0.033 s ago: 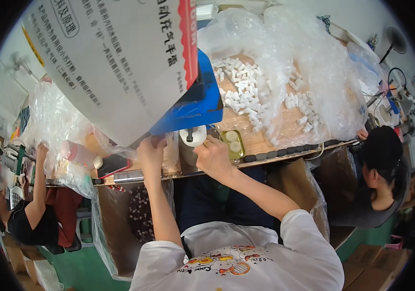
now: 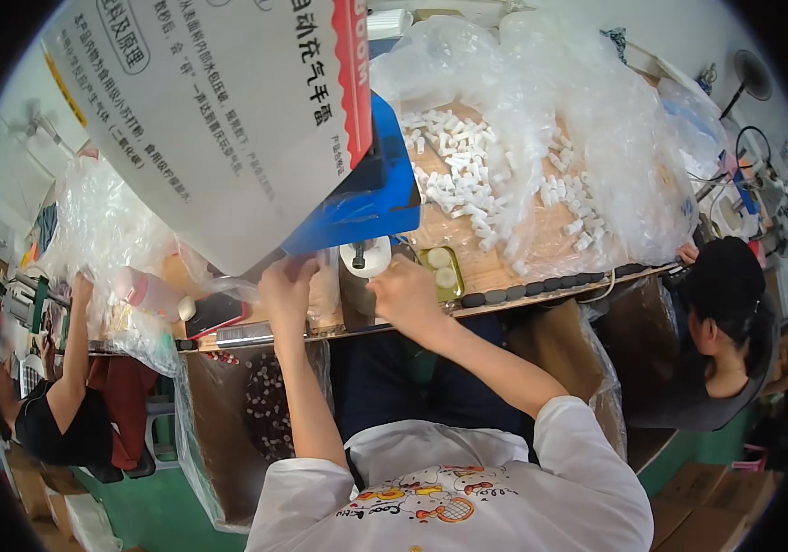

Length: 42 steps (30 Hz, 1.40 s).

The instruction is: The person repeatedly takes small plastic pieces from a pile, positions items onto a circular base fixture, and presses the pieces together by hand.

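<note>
Left hand (image 2: 285, 283): fingers bent, below blue housing (image 2: 385, 204). Right hand (image 2: 407, 294): fingers curled beside white round piece (image 2: 376, 258); cannot tell whether either grips. Piece lies between hands. Rightward, yellow tray (image 2: 450, 296), pale discs inside. Beyond, small white parts (image 2: 469, 191) strewn across counter (image 2: 488, 269).

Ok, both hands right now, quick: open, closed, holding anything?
Left hand: fingers bent; can't tell whether it holds anything.
Right hand: fingers curled beside white round part; grip can't be told.

Workbench (image 2: 488, 267) and white parts (image 2: 472, 184) show a workshop.
</note>
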Tool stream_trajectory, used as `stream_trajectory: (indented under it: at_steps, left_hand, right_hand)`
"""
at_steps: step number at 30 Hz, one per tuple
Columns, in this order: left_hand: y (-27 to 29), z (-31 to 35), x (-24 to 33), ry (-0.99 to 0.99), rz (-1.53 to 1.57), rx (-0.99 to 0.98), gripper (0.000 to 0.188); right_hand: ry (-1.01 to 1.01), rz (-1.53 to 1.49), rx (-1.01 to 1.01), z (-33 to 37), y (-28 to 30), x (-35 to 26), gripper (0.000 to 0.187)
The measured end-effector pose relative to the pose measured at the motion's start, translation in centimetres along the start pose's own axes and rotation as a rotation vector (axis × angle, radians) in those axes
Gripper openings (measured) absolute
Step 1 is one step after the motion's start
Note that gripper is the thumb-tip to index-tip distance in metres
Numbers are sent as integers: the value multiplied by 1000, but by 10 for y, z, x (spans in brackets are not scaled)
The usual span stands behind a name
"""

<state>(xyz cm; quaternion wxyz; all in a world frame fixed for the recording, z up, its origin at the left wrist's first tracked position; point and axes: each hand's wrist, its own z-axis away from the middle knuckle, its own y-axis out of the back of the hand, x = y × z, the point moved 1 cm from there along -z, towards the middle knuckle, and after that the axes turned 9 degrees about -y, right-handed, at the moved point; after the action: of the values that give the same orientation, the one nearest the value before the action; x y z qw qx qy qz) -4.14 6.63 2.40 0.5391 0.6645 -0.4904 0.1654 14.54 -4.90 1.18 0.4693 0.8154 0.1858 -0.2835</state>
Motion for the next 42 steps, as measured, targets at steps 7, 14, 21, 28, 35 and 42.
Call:
stream_trajectory:
  at_steps: [7,14,21,28,35,42]
  left_hand:
    - [-30,31,42,-256,283,-129,29]
    - [-41,45,41,-358,120,-98,22]
    - [-60,57,40,-380,87,154,21]
    - [-72,58,44,-388,-165,321,27]
    - [-77,64,44,-342,-187,363,25]
    - [-68,61,47,-302,-199,306,22]
  right_hand:
    - [-163,493,530,-9,146,200,21]
    - [-221,611,237,7,184,260,11]
    - [-169,-266,349,17,105,140,9]
    - [21,-92,197,14,56,69,14]
    - [5,-533,67,-5,12,6,26]
    - [430,-158,98,-5,10,14,30]
